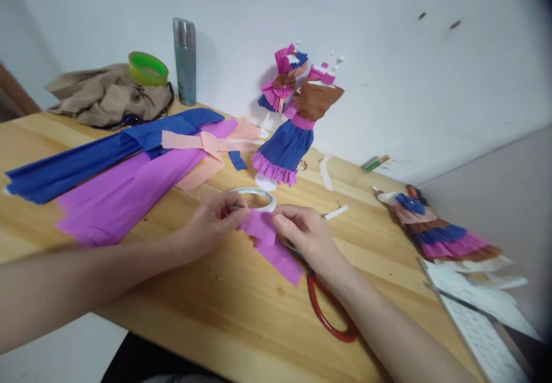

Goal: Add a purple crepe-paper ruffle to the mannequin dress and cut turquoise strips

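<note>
Between my two hands is a strip of purple crepe paper [282,259], its lower end trailing down to the right. My left hand [215,222] pinches its upper left corner. The fingers of my right hand [304,230] are closed on its upper right edge. Just behind my fingertips lies a roll of white tape [267,196], partly hidden by my left hand. Red-handled scissors [319,311] rest under my right wrist, their blades mostly covered. Beyond the tape stands a small dress form in a brown, blue and purple paper dress [293,141].
Blue crepe paper [86,156], purple sheets [125,199] and peach strips [190,140] lie at left. Behind them are a brown cloth [107,98], a green tape roll [149,69] and a flask [185,64]. Another paper dress [448,233] lies at right, near printed sheets [478,320].
</note>
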